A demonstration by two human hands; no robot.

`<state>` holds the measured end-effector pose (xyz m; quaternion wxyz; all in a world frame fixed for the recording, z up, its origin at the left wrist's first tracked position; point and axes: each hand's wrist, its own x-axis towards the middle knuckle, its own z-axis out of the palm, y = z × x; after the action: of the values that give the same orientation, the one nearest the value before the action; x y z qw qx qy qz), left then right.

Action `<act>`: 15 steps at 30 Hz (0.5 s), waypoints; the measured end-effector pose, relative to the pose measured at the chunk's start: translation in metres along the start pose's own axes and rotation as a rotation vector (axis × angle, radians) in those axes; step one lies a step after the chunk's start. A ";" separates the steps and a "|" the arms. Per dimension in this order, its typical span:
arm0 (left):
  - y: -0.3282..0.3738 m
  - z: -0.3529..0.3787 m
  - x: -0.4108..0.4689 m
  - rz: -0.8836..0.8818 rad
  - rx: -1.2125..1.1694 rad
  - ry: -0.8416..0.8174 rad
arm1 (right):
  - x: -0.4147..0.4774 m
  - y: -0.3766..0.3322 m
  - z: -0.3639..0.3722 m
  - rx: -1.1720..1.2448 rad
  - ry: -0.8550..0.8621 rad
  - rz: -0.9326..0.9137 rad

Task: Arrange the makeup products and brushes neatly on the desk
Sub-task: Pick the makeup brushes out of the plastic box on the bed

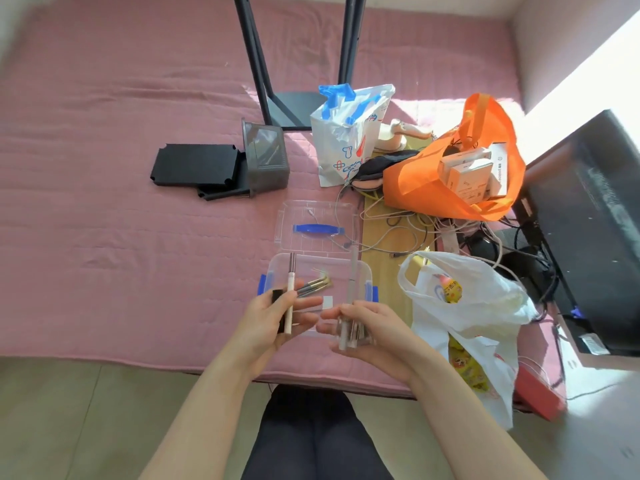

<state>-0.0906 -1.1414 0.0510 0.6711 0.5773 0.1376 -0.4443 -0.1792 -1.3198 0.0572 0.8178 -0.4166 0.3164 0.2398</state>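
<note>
Near the bed's front edge, the left hand [277, 320] pinches a slim beige makeup stick [290, 296] with a silver tip, held upright under the thumb. The right hand [367, 327] curls around a bundle of slim sticks [346, 336]. Both hover over a clear box [363, 275] with blue latches, its lid [318, 209] thrown open on the far side. A few dark-handled brushes [313, 285] lie inside. The box sits on a pink bed cover [138, 237]. To the right crowd an orange bag [433, 181], a white plastic bag [478, 306], tangled cables [415, 230] and a black monitor [588, 220].
</note>
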 end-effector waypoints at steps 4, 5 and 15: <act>0.003 0.007 -0.026 0.067 -0.063 -0.026 | -0.012 -0.002 0.006 0.101 -0.015 -0.053; 0.004 0.007 -0.032 0.090 -0.057 -0.012 | -0.014 -0.002 0.006 0.106 -0.019 -0.064; -0.012 0.003 -0.094 0.171 -0.056 0.275 | -0.026 -0.001 0.046 -0.090 -0.099 -0.012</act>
<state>-0.1536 -1.1028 0.1097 0.6972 0.6234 0.1910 -0.2981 -0.1813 -1.2850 0.0970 0.8143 -0.4425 0.2620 0.2693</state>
